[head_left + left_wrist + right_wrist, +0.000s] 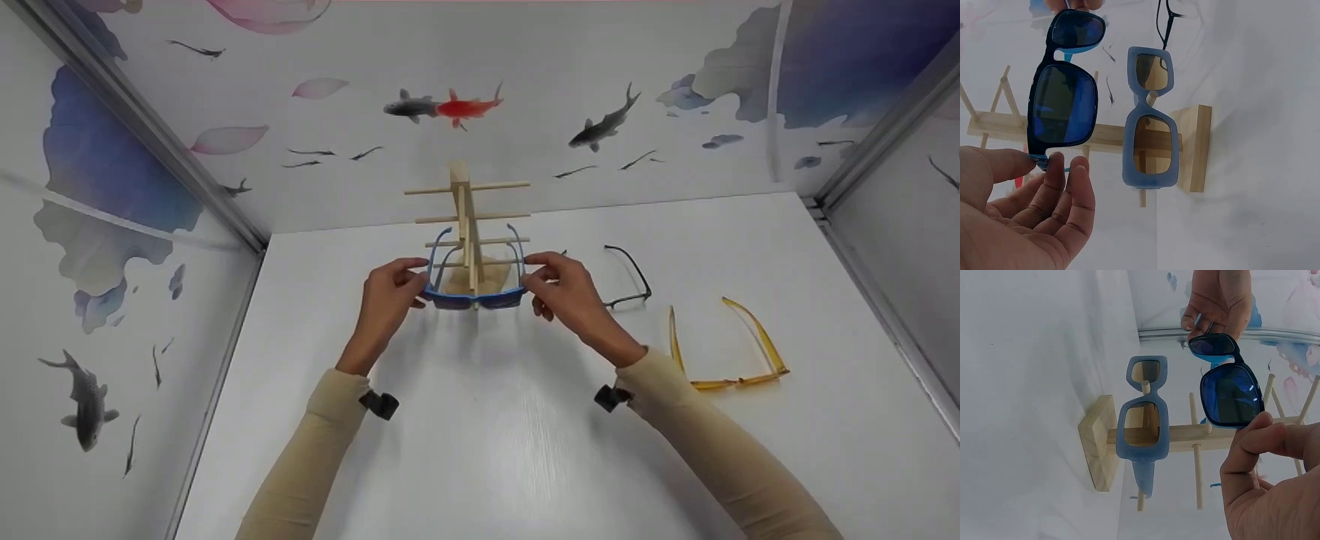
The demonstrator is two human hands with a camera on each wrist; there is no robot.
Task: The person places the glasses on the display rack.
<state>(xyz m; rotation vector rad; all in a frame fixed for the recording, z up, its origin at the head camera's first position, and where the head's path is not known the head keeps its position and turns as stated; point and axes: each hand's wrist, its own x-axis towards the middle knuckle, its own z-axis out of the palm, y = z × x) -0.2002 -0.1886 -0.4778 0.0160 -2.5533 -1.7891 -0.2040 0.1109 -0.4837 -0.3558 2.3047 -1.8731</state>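
My left hand (386, 296) and right hand (566, 292) hold a pair of blue sunglasses (501, 300) by its two sides, fingers and thumbs pinching near the hinges. Its dark, bluish lenses face me, and the temples point away, one along each side of a wooden display rack (459, 176). From the rack's upright several thin pegs stick out left and right. On a lower peg in the left wrist view hang light-blue thick-framed sunglasses (1151, 181) with brownish lenses, below the held pair. Whether the held pair touches a peg I cannot tell.
Right of the rack lie black-framed glasses (643, 279) on the white table (480, 450). Nearer, beside my right forearm, are yellow-framed glasses (766, 337) with temples spread. White panels printed with fish (600, 127) wall in the table at the back and sides.
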